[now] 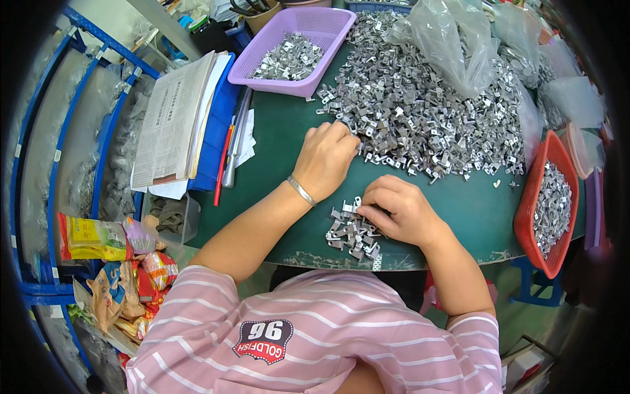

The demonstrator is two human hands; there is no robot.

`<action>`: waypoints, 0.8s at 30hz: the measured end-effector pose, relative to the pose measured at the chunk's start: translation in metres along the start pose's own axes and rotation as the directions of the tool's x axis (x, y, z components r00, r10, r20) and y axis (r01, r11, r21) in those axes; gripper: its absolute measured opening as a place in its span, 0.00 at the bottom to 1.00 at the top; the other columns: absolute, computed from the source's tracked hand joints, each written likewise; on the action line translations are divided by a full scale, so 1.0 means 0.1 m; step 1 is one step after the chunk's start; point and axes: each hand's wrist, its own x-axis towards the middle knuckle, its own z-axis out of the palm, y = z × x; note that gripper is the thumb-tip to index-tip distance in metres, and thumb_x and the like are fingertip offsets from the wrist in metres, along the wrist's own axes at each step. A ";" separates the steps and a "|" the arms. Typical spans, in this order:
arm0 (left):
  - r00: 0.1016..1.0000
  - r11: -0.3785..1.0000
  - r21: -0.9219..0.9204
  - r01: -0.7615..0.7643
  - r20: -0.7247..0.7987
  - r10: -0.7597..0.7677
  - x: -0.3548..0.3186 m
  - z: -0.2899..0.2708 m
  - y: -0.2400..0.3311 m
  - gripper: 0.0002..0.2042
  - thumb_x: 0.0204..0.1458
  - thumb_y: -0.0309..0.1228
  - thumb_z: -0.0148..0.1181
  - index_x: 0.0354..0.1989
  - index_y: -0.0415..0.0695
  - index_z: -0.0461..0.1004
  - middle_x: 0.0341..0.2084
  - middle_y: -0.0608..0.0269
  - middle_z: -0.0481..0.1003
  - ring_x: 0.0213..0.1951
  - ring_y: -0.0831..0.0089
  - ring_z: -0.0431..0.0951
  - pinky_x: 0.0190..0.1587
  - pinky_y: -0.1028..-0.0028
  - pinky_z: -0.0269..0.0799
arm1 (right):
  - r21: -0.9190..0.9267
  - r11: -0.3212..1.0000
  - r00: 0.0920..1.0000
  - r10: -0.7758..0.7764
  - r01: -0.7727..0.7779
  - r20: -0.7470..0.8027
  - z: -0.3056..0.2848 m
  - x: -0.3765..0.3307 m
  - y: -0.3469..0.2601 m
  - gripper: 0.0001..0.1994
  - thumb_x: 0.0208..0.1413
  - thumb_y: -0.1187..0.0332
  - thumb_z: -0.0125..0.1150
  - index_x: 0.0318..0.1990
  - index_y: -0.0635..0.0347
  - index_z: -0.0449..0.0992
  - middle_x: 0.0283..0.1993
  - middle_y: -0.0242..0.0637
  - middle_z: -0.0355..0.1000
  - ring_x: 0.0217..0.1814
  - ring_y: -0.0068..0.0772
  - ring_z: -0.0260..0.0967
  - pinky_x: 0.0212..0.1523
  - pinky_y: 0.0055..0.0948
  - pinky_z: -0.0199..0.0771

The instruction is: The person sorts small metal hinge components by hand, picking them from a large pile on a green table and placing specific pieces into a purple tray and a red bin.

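Observation:
A large heap of small bent metal brackets (420, 118) covers the far part of the green table. At its near left edge is my left hand (325, 157), with a metal bangle on the wrist; its fingers curl down among the outermost pieces, and whatever they hold is hidden. Closer to me, my right hand (401, 209) has thumb and forefinger pinched on one small metal bracket (354, 205). That bracket is at the top of a small separate pile of metal brackets (354, 233) near the table's front edge.
A purple basket (289, 85) of brackets stands at the far left, a red basket (525, 217) of them at the right edge. Clear plastic bags (453, 46) lie over the heap. On the left are a blue tray (220, 125) with newspapers (174, 118) and a red pen (223, 164).

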 end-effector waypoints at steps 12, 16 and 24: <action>0.995 0.999 -0.017 -0.041 -0.088 0.040 0.06 -0.12 0.05 0.08 0.42 0.22 0.68 0.32 0.44 0.78 0.33 0.63 0.74 0.37 0.63 0.75 0.40 0.66 0.68 | 0.006 0.967 0.942 0.249 -0.255 -0.224 -0.04 0.00 0.03 0.06 0.49 0.75 0.69 0.33 0.63 0.76 0.31 0.39 0.72 0.29 0.38 0.73 0.29 0.32 0.73; 0.999 0.946 -0.323 -0.030 0.031 0.042 -0.09 -0.31 0.36 0.10 0.42 0.20 0.68 0.34 0.41 0.78 0.34 0.60 0.76 0.34 0.61 0.78 0.35 0.69 0.74 | 0.112 0.979 0.953 0.194 -0.172 -0.234 -0.02 0.02 0.02 0.11 0.50 0.77 0.68 0.41 0.63 0.76 0.34 0.41 0.72 0.32 0.35 0.74 0.32 0.31 0.75; 0.935 0.896 -0.268 0.353 0.138 -0.327 -0.15 -0.43 -0.04 0.05 0.47 0.22 0.68 0.32 0.38 0.78 0.30 0.60 0.75 0.29 0.72 0.78 0.32 0.75 0.73 | 0.065 0.998 0.995 -0.017 0.011 0.099 -0.13 0.03 -0.03 0.12 0.46 0.72 0.70 0.39 0.61 0.78 0.37 0.38 0.74 0.38 0.42 0.71 0.41 0.37 0.73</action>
